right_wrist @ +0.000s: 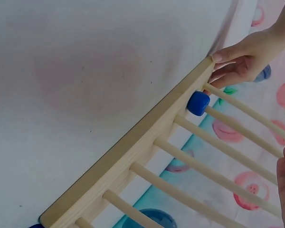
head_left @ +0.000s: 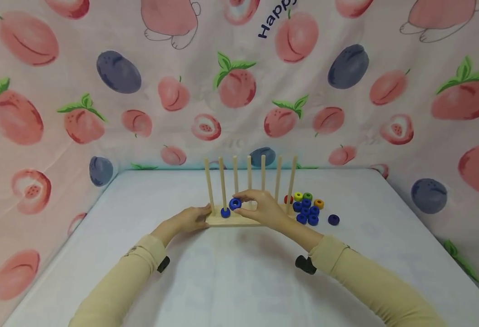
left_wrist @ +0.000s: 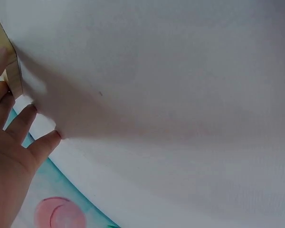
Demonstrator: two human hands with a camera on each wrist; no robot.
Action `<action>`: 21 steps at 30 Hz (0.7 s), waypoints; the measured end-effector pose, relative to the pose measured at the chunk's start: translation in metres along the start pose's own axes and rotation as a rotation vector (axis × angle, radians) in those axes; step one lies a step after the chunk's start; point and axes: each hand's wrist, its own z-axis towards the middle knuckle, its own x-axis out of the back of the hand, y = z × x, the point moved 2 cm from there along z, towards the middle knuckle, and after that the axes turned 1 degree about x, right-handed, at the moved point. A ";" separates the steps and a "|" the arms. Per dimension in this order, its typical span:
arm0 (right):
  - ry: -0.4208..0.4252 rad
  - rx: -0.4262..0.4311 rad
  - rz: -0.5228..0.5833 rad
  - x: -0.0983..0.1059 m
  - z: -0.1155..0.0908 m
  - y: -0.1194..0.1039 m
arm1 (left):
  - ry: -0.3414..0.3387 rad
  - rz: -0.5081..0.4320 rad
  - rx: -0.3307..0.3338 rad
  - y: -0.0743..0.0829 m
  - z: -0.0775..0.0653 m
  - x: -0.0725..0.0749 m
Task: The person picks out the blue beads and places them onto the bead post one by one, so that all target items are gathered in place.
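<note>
A wooden peg stand [head_left: 231, 221] holds a row of several upright pegs. My left hand [head_left: 191, 219] grips the left end of its base; in the right wrist view the thumb of that left hand [right_wrist: 249, 54] lies at the base's corner. Between the thumb and fingers of my right hand [head_left: 268, 210] is a blue bead [head_left: 232, 207] with its hole facing the head camera. It is held just right of the second peg from the left. Another blue bead [right_wrist: 198, 103] sits at the bottom of that second peg. The left wrist view catches only the stand's end [left_wrist: 13, 78].
Right of the stand lie several blue beads [head_left: 305, 211], with a red bead [head_left: 288, 199], yellow bead [head_left: 298, 196], green bead [head_left: 307, 196] and orange bead [head_left: 319, 204] behind them. One dark bead [head_left: 333, 220] lies apart. A fruit-print cloth [head_left: 239, 118] hangs behind the white table [head_left: 239, 272].
</note>
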 end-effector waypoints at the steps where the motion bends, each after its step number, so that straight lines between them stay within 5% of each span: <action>1: 0.000 0.003 0.009 -0.001 0.000 -0.001 | -0.006 -0.006 0.009 0.000 0.000 0.000; 15: 0.035 -0.057 0.033 -0.011 0.008 -0.003 | -0.019 -0.022 0.033 0.000 -0.002 -0.004; 21: 0.036 0.007 0.015 -0.008 0.018 -0.008 | -0.013 -0.014 0.044 0.001 -0.001 0.000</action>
